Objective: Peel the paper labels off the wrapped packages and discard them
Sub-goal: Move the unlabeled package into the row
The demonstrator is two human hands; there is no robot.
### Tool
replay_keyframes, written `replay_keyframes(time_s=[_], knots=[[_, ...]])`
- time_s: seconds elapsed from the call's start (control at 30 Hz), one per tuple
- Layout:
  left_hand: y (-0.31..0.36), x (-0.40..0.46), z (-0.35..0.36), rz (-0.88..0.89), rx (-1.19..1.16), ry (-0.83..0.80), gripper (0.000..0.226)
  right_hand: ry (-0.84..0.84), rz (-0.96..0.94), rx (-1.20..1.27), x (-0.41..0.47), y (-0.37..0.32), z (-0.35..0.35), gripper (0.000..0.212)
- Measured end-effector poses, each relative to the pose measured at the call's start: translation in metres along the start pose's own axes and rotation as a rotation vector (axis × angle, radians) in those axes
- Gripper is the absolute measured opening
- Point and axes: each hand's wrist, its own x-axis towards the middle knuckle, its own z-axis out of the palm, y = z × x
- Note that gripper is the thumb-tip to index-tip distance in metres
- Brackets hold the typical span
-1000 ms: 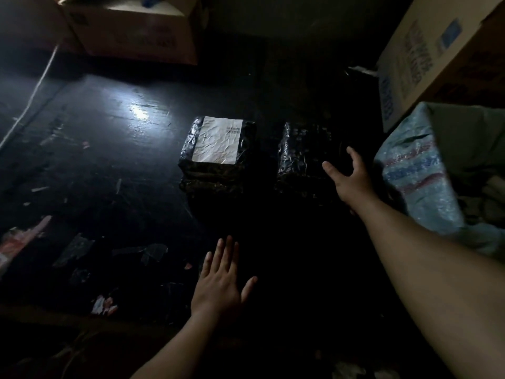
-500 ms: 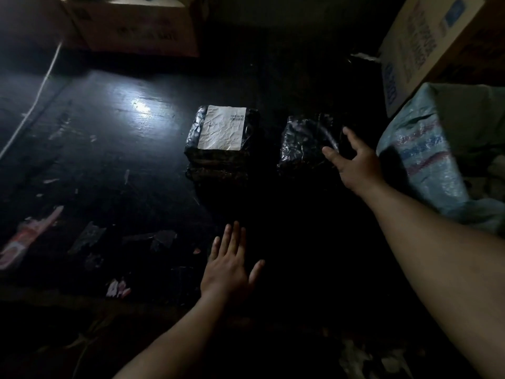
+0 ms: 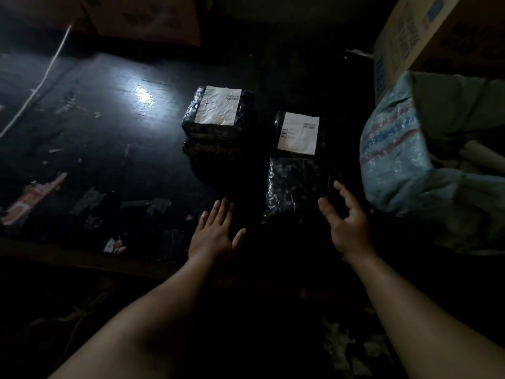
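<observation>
On the dark floor stands a stack of black-wrapped packages (image 3: 216,132); a crumpled white paper label (image 3: 218,108) covers the top one. To its right lies another black package with a flat white label (image 3: 298,132). In front of that one lies a bare black package (image 3: 293,191) with no label showing. My right hand (image 3: 347,222) hovers just right of the bare package, fingers spread, holding nothing. My left hand (image 3: 216,233) rests flat on the floor, left of the bare package, fingers apart.
A light blue woven sack (image 3: 404,160) stands open at the right, with a cardboard box (image 3: 410,36) behind it. Another cardboard box (image 3: 147,20) sits at the back left. Scraps of tape and paper (image 3: 114,246) litter the floor at the left. A white cord (image 3: 41,86) runs along the far left.
The bare black package has come off the right stack toward me, uncovering a labelled package beneath. My right hand has drawn back with it and let go. My left hand stayed put.
</observation>
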Motion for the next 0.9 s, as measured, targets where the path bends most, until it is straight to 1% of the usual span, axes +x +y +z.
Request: replay_keyframes(time_s=[0.17,0.23,0.37,0.57,0.8,0.9], knots=[[-0.002,0.002,0.005,0.004,0.016,0.008,0.083,-0.021,0.061,0.033,-0.025,0.038,0.004,0.053],[-0.002,0.003,0.008,0.006,0.014,0.025,0.086,-0.029,0.074,0.035,-0.03,0.046,0.007,0.055],[-0.003,0.003,0.01,0.006,0.023,0.045,0.085,-0.093,0.084,-0.006,-0.033,0.054,0.008,0.058],[-0.004,0.004,0.009,0.001,0.029,0.017,0.078,-0.184,0.037,-0.179,-0.027,0.056,0.002,0.066],[0.002,0.006,0.0,-0.027,0.033,-0.097,0.075,-0.18,0.036,-0.471,-0.021,0.046,-0.009,0.068],[0.005,0.006,-0.005,-0.033,0.008,-0.14,0.075,-0.21,0.067,-0.504,-0.012,0.034,-0.014,0.068]])
